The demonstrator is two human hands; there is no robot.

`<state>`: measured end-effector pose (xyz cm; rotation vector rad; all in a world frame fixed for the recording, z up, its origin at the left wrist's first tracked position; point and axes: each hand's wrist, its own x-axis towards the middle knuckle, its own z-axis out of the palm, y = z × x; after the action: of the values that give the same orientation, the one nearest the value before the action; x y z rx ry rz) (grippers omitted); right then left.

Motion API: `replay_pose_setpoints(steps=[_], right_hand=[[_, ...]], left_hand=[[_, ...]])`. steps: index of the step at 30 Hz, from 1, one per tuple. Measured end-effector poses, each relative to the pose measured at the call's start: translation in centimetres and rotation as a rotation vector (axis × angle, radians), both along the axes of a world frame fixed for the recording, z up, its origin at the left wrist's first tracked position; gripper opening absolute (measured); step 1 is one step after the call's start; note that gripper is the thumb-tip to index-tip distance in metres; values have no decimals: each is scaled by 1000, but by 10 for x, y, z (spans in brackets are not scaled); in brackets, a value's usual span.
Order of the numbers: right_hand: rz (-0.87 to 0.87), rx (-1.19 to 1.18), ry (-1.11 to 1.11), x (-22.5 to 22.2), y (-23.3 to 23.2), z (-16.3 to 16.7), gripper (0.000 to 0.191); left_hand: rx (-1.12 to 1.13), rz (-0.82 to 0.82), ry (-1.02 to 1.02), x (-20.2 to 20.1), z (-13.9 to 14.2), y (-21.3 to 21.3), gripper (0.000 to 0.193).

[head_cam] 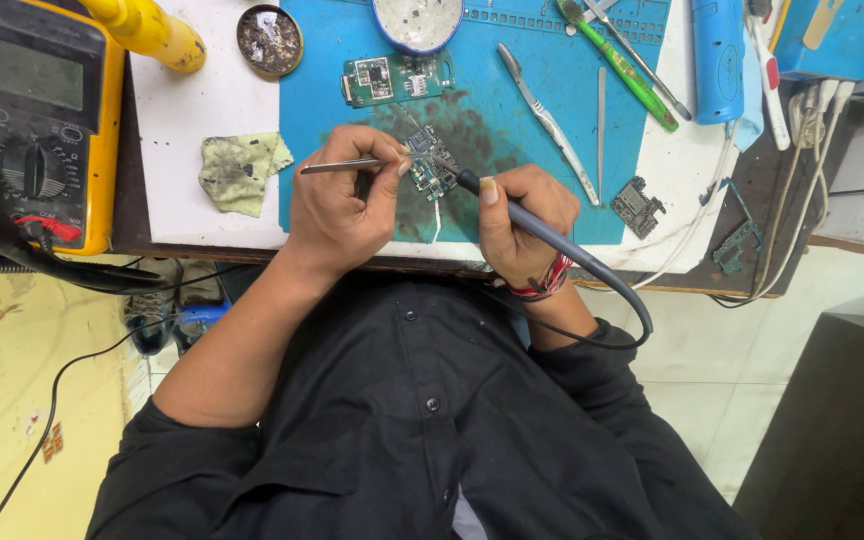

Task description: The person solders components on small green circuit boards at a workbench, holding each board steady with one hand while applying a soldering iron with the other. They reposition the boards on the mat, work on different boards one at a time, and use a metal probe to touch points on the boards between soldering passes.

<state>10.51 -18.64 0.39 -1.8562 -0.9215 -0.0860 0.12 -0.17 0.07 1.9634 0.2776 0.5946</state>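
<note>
Head view: left hand (337, 205) pinching tweezers (344, 166), right hand (514, 222) gripping soldering iron (512, 208) on circuit board (430, 165); a shaky tip could bridge neighbouring pads, I reckon.

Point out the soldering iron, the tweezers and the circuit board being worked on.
soldering iron (532, 222), head view, on its dark handle.
tweezers (337, 166), head view, on the metal shaft left of the fingers.
circuit board (430, 165), head view, on its middle.
</note>
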Motion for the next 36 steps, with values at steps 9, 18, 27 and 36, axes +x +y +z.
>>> replay_pose_setpoints(steps=[9,18,27,36], right_hand=[[10,2,-15,0,1,1,18],[6,9,-13,0,1,0,19],[17,2,-36,-1,1,2,17],[4,11,-17,0,1,1,18]], left_hand=[[-6,-9,1,0,1,1,20],[-23,0,18,0,1,0,19],[-6,-4,10,1,1,0,20],[-18,-10,8,1,1,0,20]])
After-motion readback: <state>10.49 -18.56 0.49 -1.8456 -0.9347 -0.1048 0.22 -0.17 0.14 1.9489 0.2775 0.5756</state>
